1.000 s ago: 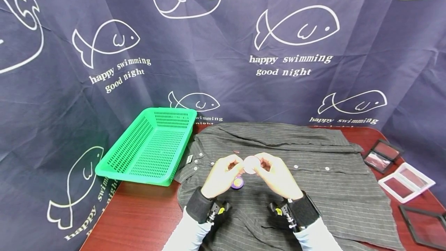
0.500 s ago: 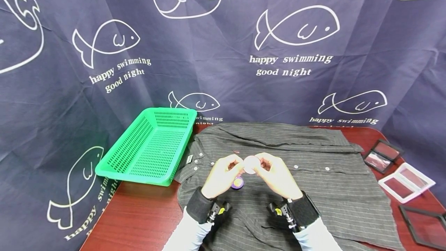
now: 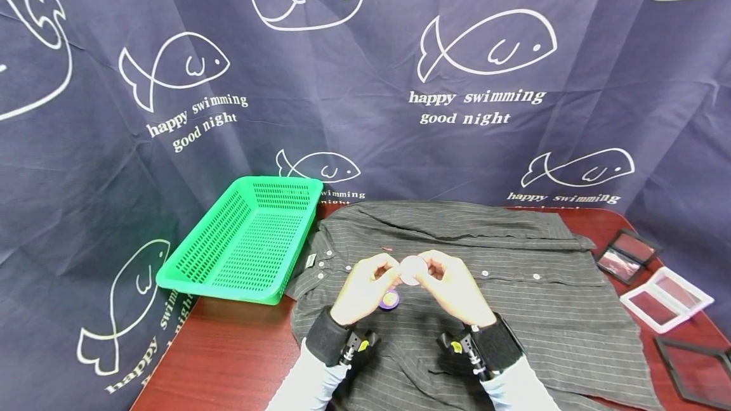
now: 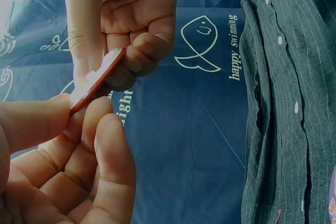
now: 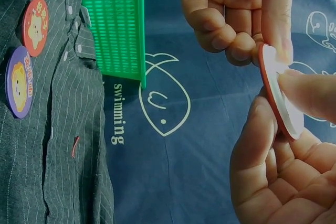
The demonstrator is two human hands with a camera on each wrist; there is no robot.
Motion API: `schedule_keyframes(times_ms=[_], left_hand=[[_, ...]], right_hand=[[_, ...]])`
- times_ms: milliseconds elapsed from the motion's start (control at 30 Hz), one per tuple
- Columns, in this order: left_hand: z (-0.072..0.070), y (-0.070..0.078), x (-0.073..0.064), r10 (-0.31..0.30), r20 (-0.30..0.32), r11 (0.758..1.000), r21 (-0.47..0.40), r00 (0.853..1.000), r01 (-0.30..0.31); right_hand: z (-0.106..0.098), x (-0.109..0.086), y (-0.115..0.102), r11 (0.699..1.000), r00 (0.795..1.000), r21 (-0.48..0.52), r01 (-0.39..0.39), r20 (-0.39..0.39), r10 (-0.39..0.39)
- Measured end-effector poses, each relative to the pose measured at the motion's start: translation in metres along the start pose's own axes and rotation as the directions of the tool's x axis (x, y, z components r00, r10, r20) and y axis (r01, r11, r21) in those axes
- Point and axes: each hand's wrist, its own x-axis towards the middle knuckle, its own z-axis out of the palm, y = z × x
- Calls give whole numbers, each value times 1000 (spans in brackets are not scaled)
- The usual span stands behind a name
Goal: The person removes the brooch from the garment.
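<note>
Both hands hold a thin round disc [image 3: 413, 270], which looks like a badge, above a dark pinstriped shirt [image 3: 548, 309]. The disc has a white face and a red rim; the wrist views show it edge-on and tilted. My left hand [image 3: 365, 287] pinches one edge between thumb and fingers. On the opposite edge, my right hand [image 3: 459, 290] pinches in the same way, its thumb pressing the white face. A purple badge with a yellow star figure [image 5: 19, 82] lies on the shirt beside a red one [image 5: 35, 27]. In the head view the red badge is hidden.
A green perforated basket [image 3: 245, 246] stands at the table's left. Along the right edge lie a black case [image 3: 628, 254], a white case with two windows [image 3: 667, 299] and a dark frame [image 3: 697, 370]. A small red strip [image 5: 76, 146] rests on the shirt. Behind hangs a blue curtain [image 3: 365, 100].
</note>
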Motion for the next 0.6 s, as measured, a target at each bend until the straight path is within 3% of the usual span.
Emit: schedule_keyframes(times_ms=[433,600], left_hand=[[0,-2,0,-29,4,999,-19,1000,29],[-1,5,0,-52,1,999,-8,999,52]], right_hand=[[0,0,2,999,1000,48,-24,14,23],[0,0,2,999,1000,42,-24,16,23]])
